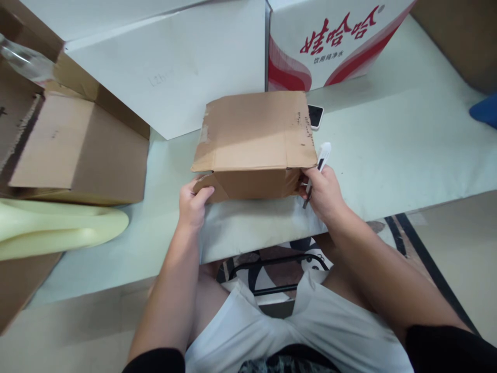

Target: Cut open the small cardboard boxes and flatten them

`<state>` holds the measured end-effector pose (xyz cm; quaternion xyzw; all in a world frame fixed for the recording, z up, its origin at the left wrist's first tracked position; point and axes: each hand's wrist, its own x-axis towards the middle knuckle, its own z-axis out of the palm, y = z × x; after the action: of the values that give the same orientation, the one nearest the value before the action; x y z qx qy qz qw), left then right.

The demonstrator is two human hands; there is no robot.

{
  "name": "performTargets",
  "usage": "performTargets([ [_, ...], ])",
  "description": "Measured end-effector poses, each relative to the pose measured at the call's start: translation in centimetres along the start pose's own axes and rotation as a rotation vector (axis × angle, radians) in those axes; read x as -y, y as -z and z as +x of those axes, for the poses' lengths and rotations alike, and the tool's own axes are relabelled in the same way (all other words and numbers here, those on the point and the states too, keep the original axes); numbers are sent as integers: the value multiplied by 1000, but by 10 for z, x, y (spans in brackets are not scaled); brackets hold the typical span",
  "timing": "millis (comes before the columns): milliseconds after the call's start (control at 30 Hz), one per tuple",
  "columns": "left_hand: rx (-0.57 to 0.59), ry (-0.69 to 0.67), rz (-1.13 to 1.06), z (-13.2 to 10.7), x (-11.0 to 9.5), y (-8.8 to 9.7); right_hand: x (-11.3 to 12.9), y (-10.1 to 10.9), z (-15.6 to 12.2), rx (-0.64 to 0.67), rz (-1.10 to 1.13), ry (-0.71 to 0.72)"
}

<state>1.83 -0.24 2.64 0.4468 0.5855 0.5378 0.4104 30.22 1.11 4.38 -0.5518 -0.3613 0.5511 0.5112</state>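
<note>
Holding brown cardboard box (254,134) near front edge of desk (396,140), one hand on each side. Grip of left hand (193,203) is narrow, pinching left corner of box, thumb on near face. Grip of right hand (325,191) holds white knife (324,152), fingers touching also right corner of box. Phone (316,116) lies behind box, partly covered. White carton (330,36) with red print stands farther back.

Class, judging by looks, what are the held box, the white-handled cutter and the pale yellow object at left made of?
Box: matte brown cardboard, showing creases and scuffed patches. Cutter: probably smooth plastic, its body opaque white; the grey blade looks like metal. Yellow object: perhaps moulded plastic, given its rounded form and soft sheen.
</note>
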Motion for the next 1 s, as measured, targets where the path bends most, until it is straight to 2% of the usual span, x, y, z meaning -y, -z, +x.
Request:
performTargets([
  [733, 6, -5, 30, 2, 1, 1, -1, 0, 1, 1, -19, 21],
  [1000, -28, 27, -5, 0, -1, 1, -2, -2, 2, 2, 13, 5],
])
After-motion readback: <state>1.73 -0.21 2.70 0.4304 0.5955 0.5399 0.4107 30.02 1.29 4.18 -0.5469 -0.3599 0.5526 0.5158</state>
